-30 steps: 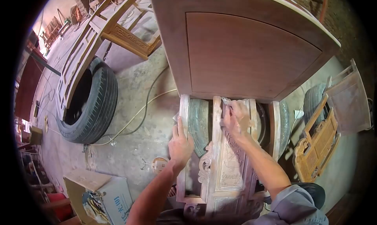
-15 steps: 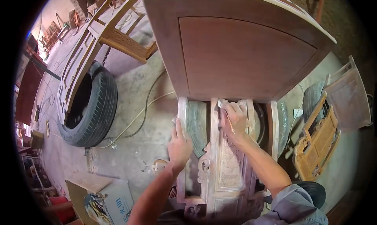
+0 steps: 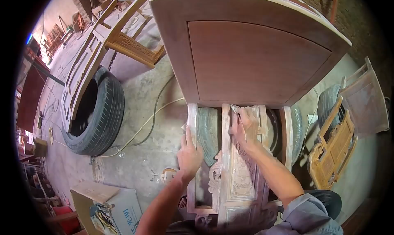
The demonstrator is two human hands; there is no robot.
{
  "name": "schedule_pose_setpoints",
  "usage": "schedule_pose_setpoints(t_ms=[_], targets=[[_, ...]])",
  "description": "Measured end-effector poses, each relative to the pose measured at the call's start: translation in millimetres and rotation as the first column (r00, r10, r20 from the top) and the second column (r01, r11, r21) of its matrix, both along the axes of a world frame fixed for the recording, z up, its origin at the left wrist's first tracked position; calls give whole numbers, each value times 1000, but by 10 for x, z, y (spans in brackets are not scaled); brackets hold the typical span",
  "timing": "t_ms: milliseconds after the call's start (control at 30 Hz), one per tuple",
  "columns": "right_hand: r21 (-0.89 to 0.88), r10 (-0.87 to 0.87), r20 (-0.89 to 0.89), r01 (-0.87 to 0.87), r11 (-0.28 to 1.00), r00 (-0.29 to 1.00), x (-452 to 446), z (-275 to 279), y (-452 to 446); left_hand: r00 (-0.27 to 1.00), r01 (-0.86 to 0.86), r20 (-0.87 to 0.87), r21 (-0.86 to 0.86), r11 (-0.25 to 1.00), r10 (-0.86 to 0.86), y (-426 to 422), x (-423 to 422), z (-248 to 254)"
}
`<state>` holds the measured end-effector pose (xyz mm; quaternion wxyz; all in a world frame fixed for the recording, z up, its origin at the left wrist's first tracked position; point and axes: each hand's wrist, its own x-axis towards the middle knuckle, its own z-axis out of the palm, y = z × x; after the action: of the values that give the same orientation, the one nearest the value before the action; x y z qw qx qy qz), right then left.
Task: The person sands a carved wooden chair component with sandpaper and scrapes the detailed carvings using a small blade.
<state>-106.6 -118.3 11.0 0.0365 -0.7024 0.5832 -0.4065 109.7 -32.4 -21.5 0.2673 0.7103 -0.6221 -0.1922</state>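
A pale wooden chair lies with its carved back [image 3: 242, 185] toward me and its broad seat panel [image 3: 258, 62] standing up beyond. My left hand [image 3: 190, 155] is closed around the left side rail [image 3: 191, 194], its index finger stretched along the wood. A small pale scrap shows by that fingertip; I cannot make out what it is. My right hand [image 3: 245, 126] pinches a small whitish folded piece [image 3: 235, 109], which looks like sandpaper, against the top of the central carved splat. Its fingers partly hide the piece.
Tyres lie under the chair back [image 3: 207, 132] and to the left [image 3: 111, 107], where another chair frame [image 3: 88, 50] leans. A cardboard box [image 3: 123, 206] sits at lower left. Cables [image 3: 152, 116] cross the floor. Rightward stands another carved chair [image 3: 334, 144].
The view has shifted slightly. My right hand has turned a little at the top of the splat, still pinching the whitish piece. My left hand stays on the side rail.
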Motion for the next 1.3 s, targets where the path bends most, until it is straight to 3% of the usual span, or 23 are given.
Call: schedule_pose_setpoints(t_ms=[133, 233, 267, 367, 400, 500, 600, 667, 733, 833, 933, 1000, 1067, 1167, 1300], targets=[[133, -124, 153, 104, 986, 980, 4, -67, 50, 999, 22, -36, 26, 999, -21, -8, 1, 9], [262, -155, 303, 74, 962, 940, 75, 15, -6, 999, 17, -41, 65, 998, -15, -4, 19, 36], [149, -97, 307, 52, 987, 947, 72, -79, -19, 999, 17, -43, 77, 997, -13, -5, 1, 42], [162, -73, 214, 38, 986, 974, -74, 45, -10, 1000, -5, -4, 20, 1000, 5, 5, 0, -40], [182, 1, 234, -45, 982, 972, -92, 92, 59, 1000, -1, -2, 15, 1000, 1, -2, 0, -21], [256, -180, 325, 97, 962, 928, 98, 122, 48, 1000, 2, 4, 7, 1000, -2, 4, 2, 10], [253, -88, 403, -18, 967, 911, -19, -170, 5, 1000, 1, -5, 5, 1000, -1, -2, -11, -22], [-54, 95, 123, -89, 995, 988, -239, -249, -79, 1000, 1, -8, 7, 1000, -1, -6, -8, -8], [104, 54, 316, -91, 990, 947, -192, -177, -59, 1000, 11, -16, 10, 1000, -10, 2, -13, 22], [146, 16, 358, -73, 987, 933, -111, -174, -41, 1000, 14, -4, 21, 1000, -14, -1, -12, 36], [-41, 48, 144, -42, 998, 988, -76, 26, 92, 1000, 29, 4, -18, 999, -29, -11, -8, 13], [108, -9, 269, -21, 994, 963, -36, -46, -12, 1000, 31, 3, -24, 999, -31, 5, -2, 16], [69, -10, 139, 0, 998, 990, -56, 14, 31, 999, 32, -4, 5, 999, -32, 10, -3, 51], [-13, -78, 132, 81, 997, 988, 43, -17, 126, 1000, 26, -5, -28, 999, -26, 1, -7, 19], [87, -148, 127, 138, 987, 981, 45, -39, 17, 1000, 23, -11, 17, 1000, -23, 4, -8, 69]])
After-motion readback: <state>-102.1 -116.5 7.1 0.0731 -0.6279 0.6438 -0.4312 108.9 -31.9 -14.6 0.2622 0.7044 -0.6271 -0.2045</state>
